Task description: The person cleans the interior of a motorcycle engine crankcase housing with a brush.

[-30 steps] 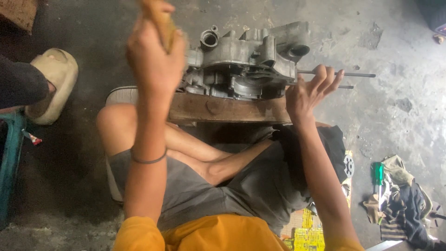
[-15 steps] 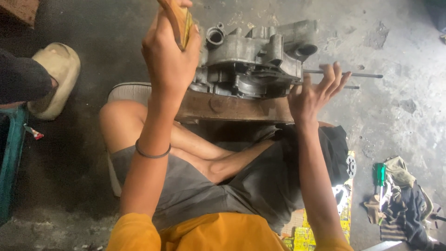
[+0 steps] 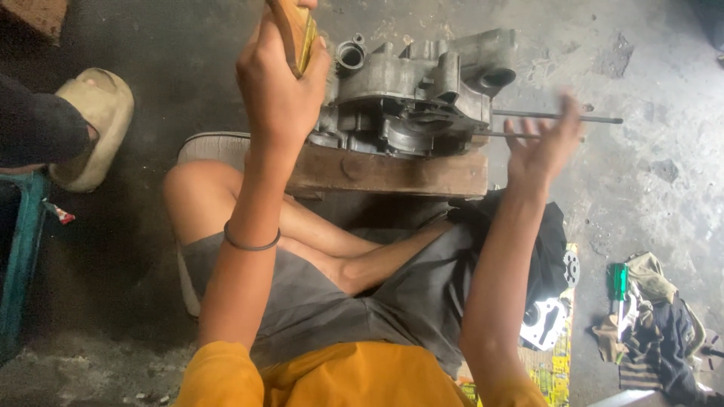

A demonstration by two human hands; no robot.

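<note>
**On the concrete floor: hands at an engine casing**

Left hand [image 3: 283, 83] closed around a wooden handle [image 3: 296, 30], raised beside the grey engine casing [image 3: 415, 94]. Right hand [image 3: 544, 147] open, fingers spread, empty, by two long studs [image 3: 558, 117]. Casing rests on a wooden block [image 3: 392, 172].

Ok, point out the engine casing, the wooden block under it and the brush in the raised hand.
engine casing [image 3: 411, 94], head view, on its grey metal body.
wooden block [image 3: 392, 172], head view, on its front face.
brush [image 3: 296, 30], head view, on the wooden handle above the left hand [image 3: 279, 90].
</note>
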